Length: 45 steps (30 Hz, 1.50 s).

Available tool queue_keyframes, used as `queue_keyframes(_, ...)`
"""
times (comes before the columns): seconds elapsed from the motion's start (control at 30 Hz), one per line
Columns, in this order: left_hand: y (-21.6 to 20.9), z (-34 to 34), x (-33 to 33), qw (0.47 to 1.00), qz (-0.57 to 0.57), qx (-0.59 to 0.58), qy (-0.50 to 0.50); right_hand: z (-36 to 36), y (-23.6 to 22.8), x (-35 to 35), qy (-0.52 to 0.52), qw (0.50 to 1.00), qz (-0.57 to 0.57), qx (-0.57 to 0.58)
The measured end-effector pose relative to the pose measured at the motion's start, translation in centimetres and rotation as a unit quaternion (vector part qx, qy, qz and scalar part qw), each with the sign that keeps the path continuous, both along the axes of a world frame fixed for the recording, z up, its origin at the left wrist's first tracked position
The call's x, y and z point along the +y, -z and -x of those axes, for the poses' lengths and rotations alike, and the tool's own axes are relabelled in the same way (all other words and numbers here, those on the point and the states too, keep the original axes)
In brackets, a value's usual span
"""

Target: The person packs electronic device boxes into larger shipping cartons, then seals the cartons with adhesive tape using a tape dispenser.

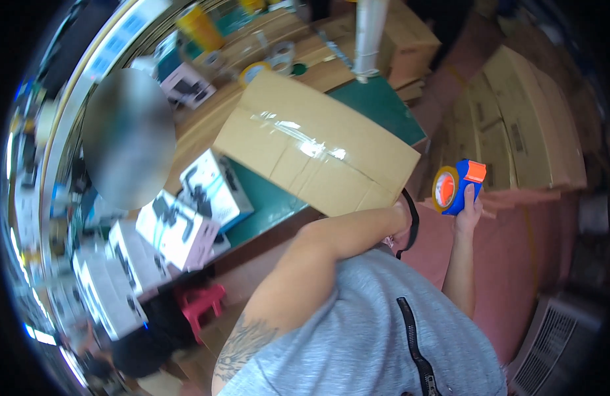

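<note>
A large brown cardboard box [285, 112] lies on the green-topped table [258, 201], with shiny clear tape across its upper face. My left forearm crosses in front of my body, and my left hand [402, 221] is at the box's near right end. Its fingers are mostly hidden, so what it grips cannot be made out. A black band shows at that wrist. Off to the right of the box, my right hand [470, 210] is closed around a blue and orange tape dispenser [460, 188] loaded with a roll of tape, held in the air apart from the box.
White printed product boxes [179, 228] stand left along the table edge. Tape rolls [282, 56] sit beyond the box. Stacked cartons [516, 125] rise at the right. A pink stool [202, 307] is below the table, and a slatted white appliance [549, 343] stands lower right.
</note>
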<state>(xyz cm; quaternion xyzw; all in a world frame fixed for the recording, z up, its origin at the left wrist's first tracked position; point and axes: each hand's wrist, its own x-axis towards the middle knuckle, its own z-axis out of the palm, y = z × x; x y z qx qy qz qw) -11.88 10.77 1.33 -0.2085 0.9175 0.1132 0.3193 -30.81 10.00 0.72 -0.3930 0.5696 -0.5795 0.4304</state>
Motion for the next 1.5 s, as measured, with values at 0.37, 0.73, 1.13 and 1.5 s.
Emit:
queue_keyframes(0.37, -12.2, -11.2, -3.4, 0.566, -0.451, 0.598, -0.344, -6.9, -10.8, 10.1, -0.004, 0.978, 0.204, 0.041)
queue_keyframes(0.73, -10.4, -9.9, -3.0, 0.631, -0.428, 0.514, -0.393, -11.0, -10.9, 11.3, -0.08, 0.969, -0.028, 0.232)
queue_keyframes(1.13, -2.4, -6.3, -19.8, 0.854, -0.151, 0.348, -0.356, -18.7, -10.7, 17.4, -0.005, 0.912, -0.382, 0.151)
queue_keyframes(1.5, -1.9, -3.6, -16.2, 0.898, -0.046, 0.285, -0.331, -20.3, -9.4, 18.7, 0.041, 0.913, -0.398, 0.079)
